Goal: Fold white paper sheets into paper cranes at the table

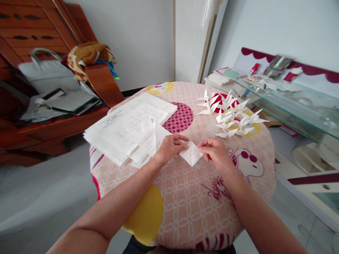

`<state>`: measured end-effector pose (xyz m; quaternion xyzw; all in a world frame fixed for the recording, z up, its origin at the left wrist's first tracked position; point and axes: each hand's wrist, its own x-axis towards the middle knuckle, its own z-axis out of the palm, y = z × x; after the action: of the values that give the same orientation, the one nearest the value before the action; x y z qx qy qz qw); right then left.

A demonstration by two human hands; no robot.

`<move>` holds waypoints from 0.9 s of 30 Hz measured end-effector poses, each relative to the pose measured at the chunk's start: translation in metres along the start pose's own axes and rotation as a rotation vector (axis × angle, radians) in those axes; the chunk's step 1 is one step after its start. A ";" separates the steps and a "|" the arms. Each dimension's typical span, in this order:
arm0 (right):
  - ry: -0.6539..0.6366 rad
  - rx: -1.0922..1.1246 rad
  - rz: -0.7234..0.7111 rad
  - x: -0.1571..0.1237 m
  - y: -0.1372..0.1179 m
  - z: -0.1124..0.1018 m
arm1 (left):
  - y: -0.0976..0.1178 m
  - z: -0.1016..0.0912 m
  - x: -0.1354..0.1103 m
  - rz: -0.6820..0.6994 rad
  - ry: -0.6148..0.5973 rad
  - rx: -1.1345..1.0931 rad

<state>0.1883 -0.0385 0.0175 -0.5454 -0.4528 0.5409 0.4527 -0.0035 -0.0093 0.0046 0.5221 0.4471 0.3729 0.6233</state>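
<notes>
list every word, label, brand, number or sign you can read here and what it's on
No text can be read for certain.
Paper stack: heading and printed lines, too small and blurred to read.
Folded paper square: faint print, too small to read.
Loose folded sheets: printed lines, too small to read.
Red item at upper right: any marking too blurred to read.

At far left, a grey handbag (50, 77) rests on a wooden bench (34, 26), with a brown patterned cloth (90, 54) bunched over its armrest (104, 83). At far right, a shiny metal container (282, 62) stands toward the back of a glass-topped unit (288, 106).
</notes>
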 end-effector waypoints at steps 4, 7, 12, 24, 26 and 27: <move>-0.011 -0.048 0.053 0.002 -0.003 -0.002 | -0.001 0.000 0.003 -0.104 -0.006 -0.074; -0.037 -0.119 0.044 0.006 -0.001 -0.003 | -0.005 -0.001 0.006 -0.098 0.009 -0.010; -0.012 -0.377 -0.071 0.019 0.016 -0.008 | -0.011 -0.003 0.011 -0.023 0.035 0.292; 0.041 -0.907 -0.227 0.019 0.014 -0.004 | -0.014 0.006 0.008 0.303 0.123 0.894; 0.055 -0.941 -0.222 0.018 0.013 -0.004 | -0.017 0.005 0.008 0.412 0.112 0.915; 0.061 -0.948 -0.216 0.019 0.013 -0.004 | -0.018 0.004 0.008 0.478 0.093 0.909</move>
<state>0.1928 -0.0226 0.0010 -0.6570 -0.6898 0.2088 0.2211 0.0026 -0.0068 -0.0146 0.8107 0.4595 0.2958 0.2103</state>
